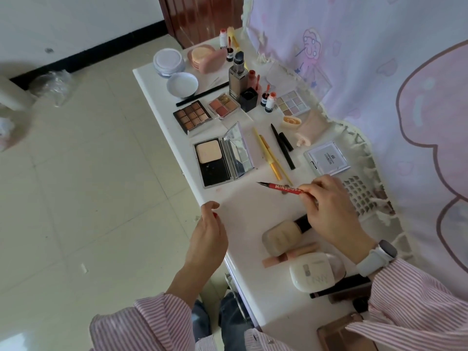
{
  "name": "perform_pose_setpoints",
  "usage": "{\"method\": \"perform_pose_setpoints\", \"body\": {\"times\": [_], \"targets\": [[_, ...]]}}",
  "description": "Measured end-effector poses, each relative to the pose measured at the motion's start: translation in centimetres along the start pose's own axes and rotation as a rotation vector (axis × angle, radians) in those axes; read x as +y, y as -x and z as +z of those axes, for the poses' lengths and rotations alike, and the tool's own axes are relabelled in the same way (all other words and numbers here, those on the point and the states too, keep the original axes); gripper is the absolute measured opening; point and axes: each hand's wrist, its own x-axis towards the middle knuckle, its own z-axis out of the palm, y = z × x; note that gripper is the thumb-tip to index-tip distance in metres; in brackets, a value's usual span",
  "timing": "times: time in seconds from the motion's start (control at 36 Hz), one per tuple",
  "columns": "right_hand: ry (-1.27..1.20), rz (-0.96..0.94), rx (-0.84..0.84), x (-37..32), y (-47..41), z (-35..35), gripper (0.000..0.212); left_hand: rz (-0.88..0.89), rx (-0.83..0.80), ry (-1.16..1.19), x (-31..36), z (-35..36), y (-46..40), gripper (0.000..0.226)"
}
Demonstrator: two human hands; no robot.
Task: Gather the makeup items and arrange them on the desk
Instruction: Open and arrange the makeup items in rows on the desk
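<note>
Pale tiled floor [76, 173] from nine o'clock; pink printed curtain [379, 72] at three; between them my white desk [243, 211] carrying makeup. At centre, my right hand [329, 211] pinches the uncapped red eyeliner pen [283, 187], tip toward nine. My left hand [209, 231] hangs relaxed, loosely curled, at the desk's edge.

We look from a single head-worn camera, forward and steeply down onto the white desk [253, 216], close enough that our sleeves fill the near edge. The desk runs near right to far left, the tiled floor [88, 173] wide on the left.
</note>
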Motion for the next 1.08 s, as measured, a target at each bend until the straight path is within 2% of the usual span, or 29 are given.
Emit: {"method": "perform_pose_setpoints", "body": {"times": [0.14,0.19,0.31,0.36,0.47,0.61,0.72,0.97,1.08], "targets": [[0.068,-0.062,-0.086,-1.5,-0.3,1.2,0.016,-0.037,0.119,0.116,0.7,0.8,-0.3,0.011],[0.099,-0.095,-0.102,-2.0,-0.6,1.7,0.017,0.054,0.184,0.060,0.8,0.9,-0.5,0.008],[0.087,-0.135,-0.122,-2.9,-1.4,2.5,0.016,0.316,0.294,-0.198,-0.4,1.8,-1.2,0.014],[0.097,-0.153,-0.128,-3.2,-1.9,2.9,0.017,0.404,0.325,-0.266,-1.0,2.4,-1.5,0.022],[0.067,-0.191,-0.119,-3.5,-2.7,4.0,0.020,0.516,0.404,-0.341,-1.6,3.4,-2.0,0.019],[0.046,-0.261,-0.084,-3.5,-3.1,4.6,0.024,0.549,0.480,-0.357,-1.5,3.8,-2.5,0.015],[0.127,-0.269,-0.030,-2.9,-2.8,4.4,0.021,0.521,0.499,-0.368,-1.5,3.9,-2.7,0.014],[0.115,-0.419,0.004,-2.5,-4.2,5.5,0.012,0.515,0.562,-0.423,-1.0,3.8,-3.7,0.017],[0.058,-0.439,0.039,-2.2,-4.1,4.6,0.020,0.532,0.560,-0.418,-1.1,3.7,-4.1,0.019]]}}
